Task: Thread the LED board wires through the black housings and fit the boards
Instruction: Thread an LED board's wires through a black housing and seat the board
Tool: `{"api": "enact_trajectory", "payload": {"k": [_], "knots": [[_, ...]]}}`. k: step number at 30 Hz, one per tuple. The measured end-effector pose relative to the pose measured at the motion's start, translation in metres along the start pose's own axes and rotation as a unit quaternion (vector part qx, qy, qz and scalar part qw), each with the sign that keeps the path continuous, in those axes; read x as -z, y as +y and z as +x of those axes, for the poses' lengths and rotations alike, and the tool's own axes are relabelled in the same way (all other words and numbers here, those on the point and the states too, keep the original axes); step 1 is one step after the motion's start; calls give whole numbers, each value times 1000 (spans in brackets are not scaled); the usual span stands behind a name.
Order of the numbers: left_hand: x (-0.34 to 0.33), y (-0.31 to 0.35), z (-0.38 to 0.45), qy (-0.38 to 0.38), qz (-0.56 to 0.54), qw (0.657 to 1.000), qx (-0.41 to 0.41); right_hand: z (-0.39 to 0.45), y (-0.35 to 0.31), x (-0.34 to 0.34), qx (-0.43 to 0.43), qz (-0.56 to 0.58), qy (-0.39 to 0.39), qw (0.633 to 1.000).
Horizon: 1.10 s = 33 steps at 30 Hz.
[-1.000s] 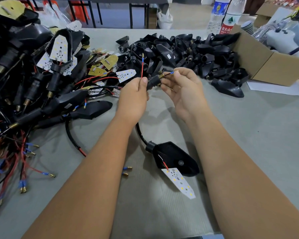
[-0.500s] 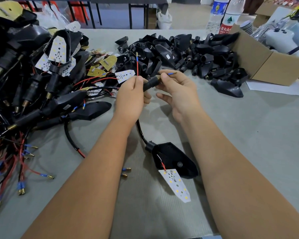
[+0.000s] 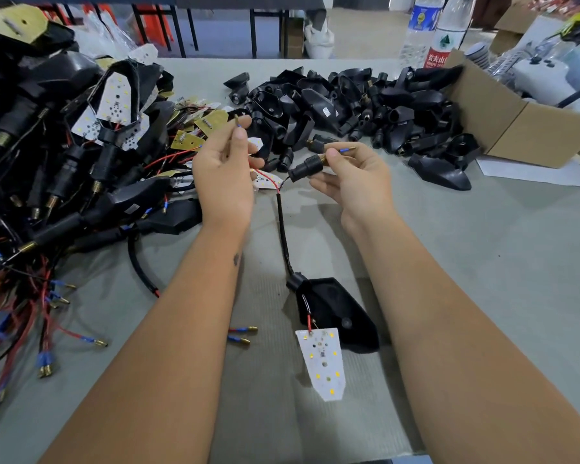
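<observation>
Red lead pinched in left hand at 11 o'clock, terminal up. Black stem gripped by right hand at 1 o'clock, blue terminal already out its brass end. Best fed red straight into stem mouth, sleeve kept slack. Versus a second earlier: hands parted, red pulled clear of stem. Housing and LED board lay at 6 o'clock, unfitted.
</observation>
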State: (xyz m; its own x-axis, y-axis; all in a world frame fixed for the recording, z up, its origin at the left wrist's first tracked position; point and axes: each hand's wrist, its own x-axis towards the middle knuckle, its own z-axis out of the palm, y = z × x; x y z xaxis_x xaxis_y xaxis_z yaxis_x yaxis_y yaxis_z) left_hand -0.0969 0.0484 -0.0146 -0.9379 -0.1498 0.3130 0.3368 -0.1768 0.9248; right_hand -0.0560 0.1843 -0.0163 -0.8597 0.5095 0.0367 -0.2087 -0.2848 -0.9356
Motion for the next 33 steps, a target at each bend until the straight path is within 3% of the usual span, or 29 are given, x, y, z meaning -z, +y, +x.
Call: {"api": "enact_trajectory", "payload": {"k": [6,12,33], "knots": [[3,-2,1,-58,113,992,14,5,-1,3,-17,86,38,995],[0,-5,-5,-137,230,963,-27,6,-1,4,-28,133,35,990],[1,-3,-5,-139,259,954,-52,6,0,2,-35,123,-6,992]]}}
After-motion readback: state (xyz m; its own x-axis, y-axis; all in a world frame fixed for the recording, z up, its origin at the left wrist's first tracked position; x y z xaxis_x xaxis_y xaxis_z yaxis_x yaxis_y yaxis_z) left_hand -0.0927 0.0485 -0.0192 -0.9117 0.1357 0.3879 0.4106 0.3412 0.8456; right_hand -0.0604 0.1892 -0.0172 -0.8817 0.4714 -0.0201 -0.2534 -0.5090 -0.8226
